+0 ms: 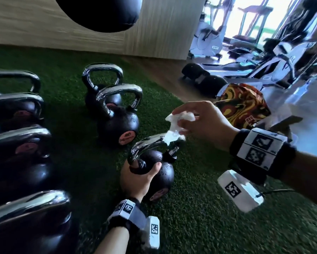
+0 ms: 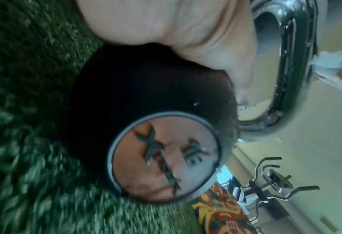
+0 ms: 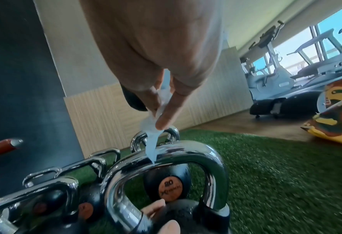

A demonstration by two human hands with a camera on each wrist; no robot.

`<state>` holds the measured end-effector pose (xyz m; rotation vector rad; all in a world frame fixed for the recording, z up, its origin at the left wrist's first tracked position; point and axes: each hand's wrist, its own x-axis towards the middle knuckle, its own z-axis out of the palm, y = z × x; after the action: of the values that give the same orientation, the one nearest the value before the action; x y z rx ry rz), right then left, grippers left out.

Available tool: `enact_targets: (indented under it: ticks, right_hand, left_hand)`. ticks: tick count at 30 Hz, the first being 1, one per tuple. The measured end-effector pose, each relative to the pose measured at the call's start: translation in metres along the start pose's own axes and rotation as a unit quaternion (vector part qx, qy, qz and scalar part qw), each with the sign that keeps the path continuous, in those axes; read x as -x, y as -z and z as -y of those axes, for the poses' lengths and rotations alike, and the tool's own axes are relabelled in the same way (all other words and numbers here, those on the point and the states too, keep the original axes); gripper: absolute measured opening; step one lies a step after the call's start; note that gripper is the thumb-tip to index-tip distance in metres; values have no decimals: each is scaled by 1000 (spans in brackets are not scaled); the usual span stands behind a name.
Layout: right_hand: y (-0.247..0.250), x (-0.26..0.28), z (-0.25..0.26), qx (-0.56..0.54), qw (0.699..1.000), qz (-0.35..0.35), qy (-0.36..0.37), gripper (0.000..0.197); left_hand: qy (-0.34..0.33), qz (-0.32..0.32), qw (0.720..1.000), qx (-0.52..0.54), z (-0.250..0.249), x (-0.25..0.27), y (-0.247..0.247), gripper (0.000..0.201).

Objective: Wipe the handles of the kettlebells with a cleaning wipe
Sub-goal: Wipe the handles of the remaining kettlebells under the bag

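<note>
A black kettlebell with a chrome handle stands on the green turf nearest me. My left hand grips it at the left foot of the handle, thumb on the black body. My right hand hovers just above the handle, pinching a crumpled white wipe whose hanging tail touches the handle's top. In the right wrist view the wipe trails from the fingers onto the wet handle. The left wrist view shows the round label, the handle and the wipe.
Two more kettlebells stand behind the held one, and a row of several larger ones lines the left. A patterned bag lies at the right edge of the turf. A black punching bag hangs overhead. Treadmills stand at the back right.
</note>
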<state>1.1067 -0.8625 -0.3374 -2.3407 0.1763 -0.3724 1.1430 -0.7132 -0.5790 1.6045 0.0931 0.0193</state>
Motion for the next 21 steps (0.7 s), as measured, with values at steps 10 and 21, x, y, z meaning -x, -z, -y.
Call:
enact_targets:
  ticks: [10,21]
  right_hand:
    - [-18,1,0,113,992,0,59,41]
    - [-61,28,-31,192,927,-58,318,33]
  left_hand:
    - [-13,71,996,48,11,-17,9,71]
    - [-38,101,992,69,5,-16,8,58]
